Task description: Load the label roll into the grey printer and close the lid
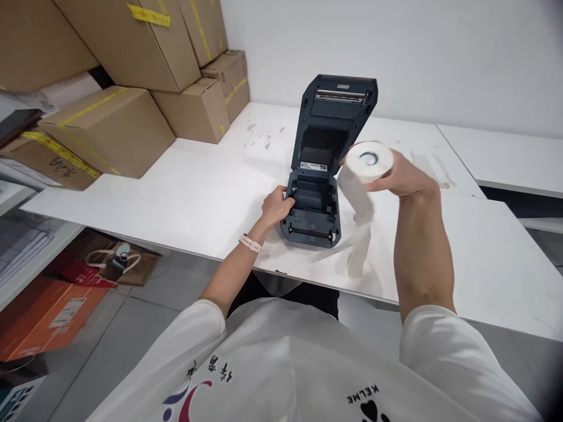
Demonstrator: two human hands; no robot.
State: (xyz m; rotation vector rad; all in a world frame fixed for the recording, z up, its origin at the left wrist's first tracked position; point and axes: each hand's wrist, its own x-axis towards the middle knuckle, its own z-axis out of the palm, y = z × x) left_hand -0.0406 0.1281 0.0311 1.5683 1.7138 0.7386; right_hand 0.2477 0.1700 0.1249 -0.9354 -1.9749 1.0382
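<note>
A dark label printer (313, 220) stands on the white table with its lid (336, 108) tipped up, so the hollow roll bay shows. My left hand (277, 205) grips the left side of the printer's base, thumb over the rim. To the right of the raised lid, my right hand (402, 173) holds a white label roll (369, 159) above the table, its round end and core facing up toward me. From the roll a loose paper strip (363, 220) hangs in folds down to the tabletop beside the printer. Some fingers behind the roll are hidden.
Taped cardboard boxes (109, 129) are stacked at the table's left and back left. A white wall rises behind the table (197, 199). An orange box (57, 313) and a paper bag (141, 266) sit low at the left. Clear tape scraps (433, 170) lie at the right.
</note>
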